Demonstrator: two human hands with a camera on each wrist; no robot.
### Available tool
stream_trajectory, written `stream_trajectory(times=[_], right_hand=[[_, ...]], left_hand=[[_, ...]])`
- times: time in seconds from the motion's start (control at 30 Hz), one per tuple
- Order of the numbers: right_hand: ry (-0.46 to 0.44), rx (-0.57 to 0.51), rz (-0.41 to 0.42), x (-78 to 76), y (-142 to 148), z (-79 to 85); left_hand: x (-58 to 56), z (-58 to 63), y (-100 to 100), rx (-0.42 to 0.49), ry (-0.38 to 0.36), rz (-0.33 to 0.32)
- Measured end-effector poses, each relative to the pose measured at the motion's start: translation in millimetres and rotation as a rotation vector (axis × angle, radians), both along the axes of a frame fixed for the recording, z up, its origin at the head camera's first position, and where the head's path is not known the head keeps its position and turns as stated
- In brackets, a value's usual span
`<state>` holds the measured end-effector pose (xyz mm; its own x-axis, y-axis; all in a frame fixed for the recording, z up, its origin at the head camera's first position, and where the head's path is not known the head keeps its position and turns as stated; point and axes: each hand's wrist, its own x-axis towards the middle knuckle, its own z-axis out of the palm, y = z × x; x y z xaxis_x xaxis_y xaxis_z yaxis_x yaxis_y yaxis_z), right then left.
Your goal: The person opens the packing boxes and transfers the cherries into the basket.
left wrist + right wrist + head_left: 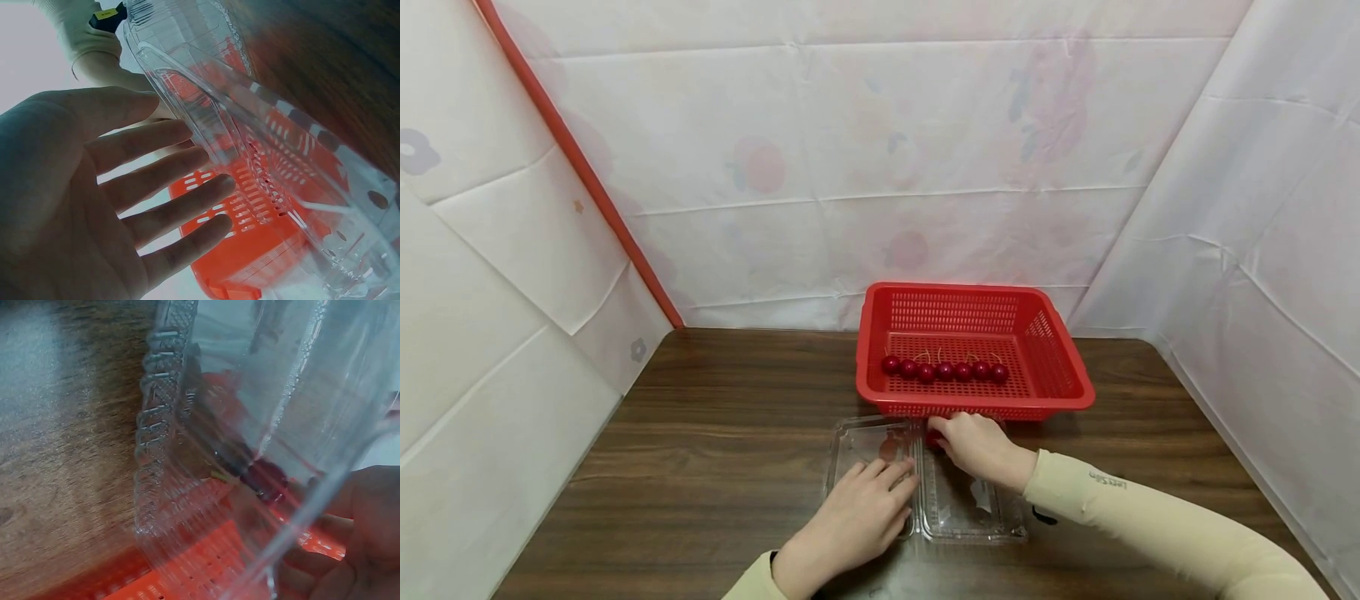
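Note:
A clear plastic clamshell box (pixel 973 521) lies unfolded on the table, its two halves side by side. My right hand (pixel 981 448) reaches into the far end of the right half and pinches a dark red cherry (pixel 265 479), seen through the clear wall in the right wrist view. Over the left half spreads my left hand (pixel 867 510), palm down. In the left wrist view its fingers (pixel 181 203) are apart and nearly straight beside the box's wall, gripping nothing. Several cherries with stems (pixel 944 372) sit in a row in the red basket (pixel 1067 354) behind the box.
The dark wooden table (pixel 715 433) meets a pale patterned cloth (pixel 760 250) at the back and both sides. A red strip (pixel 572 154) runs up the cloth on the left. The basket's front rim stands right behind the box.

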<state>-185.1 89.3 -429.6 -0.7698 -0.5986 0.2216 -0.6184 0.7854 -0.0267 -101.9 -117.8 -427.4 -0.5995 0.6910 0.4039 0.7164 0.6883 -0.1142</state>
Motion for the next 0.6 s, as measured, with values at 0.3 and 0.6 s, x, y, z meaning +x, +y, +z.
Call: stream_trajectory(times=[0.3, 0.6], right_hand=[[0.021, 0.04, 0.043, 3.1, 2.5, -3.5], [0.093, 0.002, 0.06, 5.8, 6.0, -0.3]], left_hand=[[-0.3, 0.9, 0.2, -0.002, 0.0, 0.0], [0.2, 2.1, 0.1, -0.017, -0.014, 0.006]])
